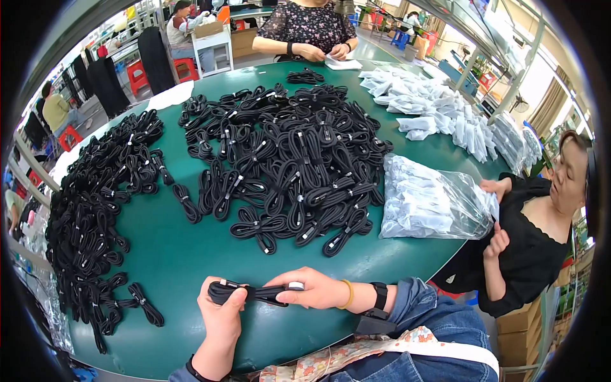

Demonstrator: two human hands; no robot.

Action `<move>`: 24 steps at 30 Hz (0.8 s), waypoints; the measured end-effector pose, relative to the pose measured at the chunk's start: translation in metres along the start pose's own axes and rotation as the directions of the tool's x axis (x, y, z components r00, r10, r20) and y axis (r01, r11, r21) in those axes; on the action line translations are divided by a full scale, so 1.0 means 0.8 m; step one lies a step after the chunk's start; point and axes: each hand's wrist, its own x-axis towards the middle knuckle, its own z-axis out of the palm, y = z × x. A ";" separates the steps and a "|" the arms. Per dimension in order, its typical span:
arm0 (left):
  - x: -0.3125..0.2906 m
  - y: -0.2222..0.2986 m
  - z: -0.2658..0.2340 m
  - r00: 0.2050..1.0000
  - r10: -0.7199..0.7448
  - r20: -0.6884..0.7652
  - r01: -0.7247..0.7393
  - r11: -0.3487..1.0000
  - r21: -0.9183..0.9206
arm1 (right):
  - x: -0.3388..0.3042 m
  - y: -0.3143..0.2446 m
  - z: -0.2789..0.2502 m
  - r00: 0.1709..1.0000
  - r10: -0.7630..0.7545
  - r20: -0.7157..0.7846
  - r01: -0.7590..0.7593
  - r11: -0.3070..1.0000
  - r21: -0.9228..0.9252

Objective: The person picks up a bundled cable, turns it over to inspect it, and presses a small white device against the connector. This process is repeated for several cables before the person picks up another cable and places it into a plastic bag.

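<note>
Just above the near edge of the green table, my two hands hold one coiled black cable (pixel 254 292) between them. My left hand (pixel 219 312) is closed round its left end, thumb on top, with metal connector tips showing there. At the other end, my right hand (pixel 312 288) grips the coil between thumb and fingers. A small white piece (pixel 294 286) shows at the right thumb; its kind is unclear. Beyond my hands lies a large heap of similar bundled black cables (pixel 299 159). Another pile of bundles (pixel 95 216) curves along the left side.
At the right, a co-worker (pixel 528 235) holds a clear plastic bag (pixel 426 200) packed with white pouches. More white pouches (pixel 433 105) lie at the back right. Across the green table (pixel 165 254), another person (pixel 312 32) handles white sheets (pixel 344 62).
</note>
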 end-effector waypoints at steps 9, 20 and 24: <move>0.003 -0.003 0.002 0.997 -0.077 0.010 0.073 0.974 0.213 | 0.002 0.005 -0.002 0.950 0.248 -0.192 -0.207 0.955 0.212; 0.005 0.002 -0.002 0.957 0.137 0.254 -0.173 0.977 0.126 | 0.002 0.008 -0.001 0.925 -0.109 -0.364 0.133 0.990 0.042; 0.002 0.003 -0.007 0.940 0.182 0.289 -0.222 0.969 0.111 | 0.002 0.010 0.005 0.906 -0.197 -0.374 0.219 0.976 0.014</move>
